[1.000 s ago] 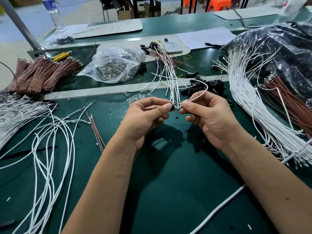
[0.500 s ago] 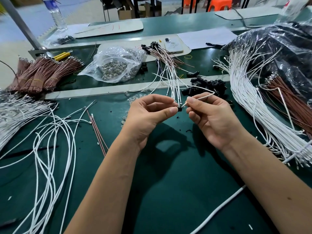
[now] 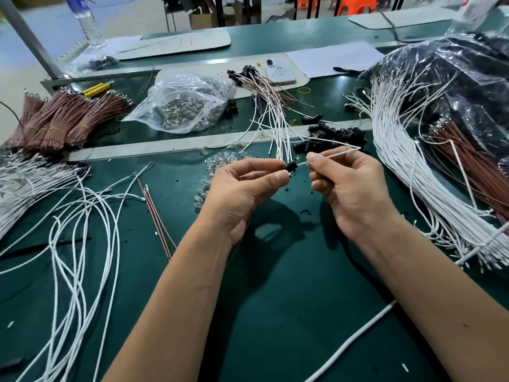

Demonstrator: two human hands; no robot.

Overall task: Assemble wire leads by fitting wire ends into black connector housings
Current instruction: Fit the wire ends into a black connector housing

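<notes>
My left hand pinches a small black connector housing between thumb and forefinger, above the green mat. My right hand pinches a white wire close to its end, and that end meets the housing's right side. The wire bends sharply at the far right and runs back to the left. Loose black housings lie in a pile just beyond my hands. Finished leads with white and brown wires fan out behind them.
White wires sprawl at left, and a thick white bundle lies at right beside brown wires. Bundled brown wires, a clear bag of metal parts and a phone sit farther back. A metal rail crosses the table.
Both hands rose slightly and drew a little apart. The housing now shows clear of my left fingertips, and the wire loop has straightened into a sharp bend.
</notes>
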